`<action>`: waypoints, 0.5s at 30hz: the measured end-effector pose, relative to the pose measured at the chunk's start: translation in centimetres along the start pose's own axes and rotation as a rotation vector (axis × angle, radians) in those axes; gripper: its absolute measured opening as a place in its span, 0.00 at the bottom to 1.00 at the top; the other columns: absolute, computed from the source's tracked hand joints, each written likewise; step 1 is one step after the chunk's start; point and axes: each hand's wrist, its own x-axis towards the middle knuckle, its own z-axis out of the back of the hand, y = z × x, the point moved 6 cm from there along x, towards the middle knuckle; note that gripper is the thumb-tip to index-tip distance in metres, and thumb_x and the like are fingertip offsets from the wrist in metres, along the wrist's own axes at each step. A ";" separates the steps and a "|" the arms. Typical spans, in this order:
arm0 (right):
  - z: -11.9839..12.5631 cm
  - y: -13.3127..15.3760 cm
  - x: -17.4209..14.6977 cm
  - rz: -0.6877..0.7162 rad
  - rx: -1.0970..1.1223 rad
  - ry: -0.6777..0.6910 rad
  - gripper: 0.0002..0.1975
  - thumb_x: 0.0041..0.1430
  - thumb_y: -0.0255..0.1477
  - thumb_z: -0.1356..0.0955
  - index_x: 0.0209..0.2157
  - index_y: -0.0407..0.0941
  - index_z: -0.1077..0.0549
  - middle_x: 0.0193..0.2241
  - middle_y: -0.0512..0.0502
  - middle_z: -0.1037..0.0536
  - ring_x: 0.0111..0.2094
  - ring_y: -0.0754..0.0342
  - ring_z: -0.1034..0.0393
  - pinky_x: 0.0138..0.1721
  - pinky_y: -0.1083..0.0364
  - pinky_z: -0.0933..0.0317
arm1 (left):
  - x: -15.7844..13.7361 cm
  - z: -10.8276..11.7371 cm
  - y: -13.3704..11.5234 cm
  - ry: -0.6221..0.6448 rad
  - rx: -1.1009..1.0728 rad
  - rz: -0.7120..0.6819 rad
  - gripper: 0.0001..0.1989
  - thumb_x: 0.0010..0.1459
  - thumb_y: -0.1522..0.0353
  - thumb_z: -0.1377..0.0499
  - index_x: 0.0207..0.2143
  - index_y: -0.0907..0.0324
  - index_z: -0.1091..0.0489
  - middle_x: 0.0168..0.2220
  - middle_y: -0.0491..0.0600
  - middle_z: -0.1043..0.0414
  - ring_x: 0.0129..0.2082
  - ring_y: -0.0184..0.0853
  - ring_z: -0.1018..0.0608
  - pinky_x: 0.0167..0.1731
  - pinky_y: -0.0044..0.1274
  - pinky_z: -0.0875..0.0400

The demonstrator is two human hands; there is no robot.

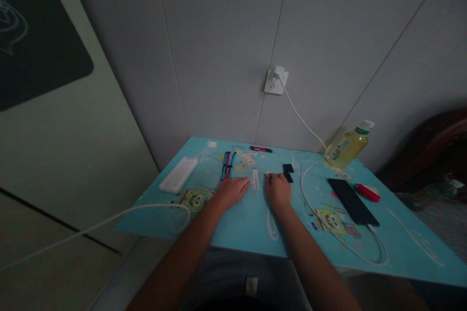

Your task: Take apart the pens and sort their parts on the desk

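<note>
My left hand (234,191) rests low over the blue tabletop. Its fingers are drawn together at a small pale bit, too small to name, beside several thin white sticks (256,180) lying in a row. To the right of those sticks, my right hand (278,192) is closed, fingers curled down around a small dark piece that they mostly hide. Just beyond it lie several short black pieces (288,169), side by side. A group of pens (228,164) with blue, red and black parts lies past my left hand.
A red-and-black pen (261,149) lies near the wall. At left is a white power bank (178,175) with a cable. On the right are a black phone (353,201), its charging cable (304,194), a red object (367,193) and a bottle of yellow liquid (348,146).
</note>
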 end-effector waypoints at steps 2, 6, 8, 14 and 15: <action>-0.1 -0.1 0.0 -0.008 0.022 -0.006 0.13 0.65 0.32 0.36 0.43 0.42 0.22 0.41 0.35 0.25 0.44 0.44 0.31 0.45 0.50 0.44 | 0.0 0.0 0.0 0.001 0.001 0.001 0.15 0.71 0.62 0.53 0.42 0.55 0.28 0.40 0.50 0.22 0.42 0.37 0.22 0.42 0.25 0.32; -0.1 -0.2 0.0 -0.011 0.095 -0.019 0.13 0.65 0.32 0.36 0.42 0.41 0.22 0.41 0.33 0.25 0.45 0.43 0.32 0.46 0.49 0.44 | 0.0 0.1 0.0 0.001 0.004 -0.003 0.15 0.71 0.62 0.53 0.42 0.55 0.28 0.39 0.49 0.22 0.41 0.37 0.21 0.42 0.25 0.31; 0.0 -0.2 0.1 0.001 0.156 -0.024 0.13 0.65 0.31 0.36 0.41 0.41 0.22 0.42 0.33 0.25 0.46 0.43 0.32 0.47 0.49 0.44 | 0.0 0.1 0.0 0.000 0.005 -0.009 0.16 0.71 0.62 0.53 0.41 0.55 0.28 0.40 0.49 0.22 0.41 0.37 0.21 0.42 0.25 0.32; 0.4 1.1 0.2 0.128 0.460 0.013 0.15 0.67 0.35 0.40 0.42 0.43 0.25 0.37 0.41 0.21 0.37 0.50 0.28 0.41 0.55 0.38 | 0.0 0.2 -0.1 -0.015 0.012 -0.010 0.15 0.71 0.62 0.53 0.42 0.55 0.28 0.40 0.49 0.22 0.41 0.36 0.21 0.42 0.24 0.32; 0.5 1.4 0.1 0.152 0.514 0.020 0.16 0.67 0.36 0.40 0.42 0.43 0.25 0.37 0.42 0.20 0.36 0.51 0.27 0.40 0.55 0.37 | 0.0 0.3 0.0 -0.020 0.014 -0.005 0.16 0.71 0.62 0.54 0.42 0.55 0.28 0.40 0.49 0.22 0.41 0.37 0.21 0.42 0.24 0.32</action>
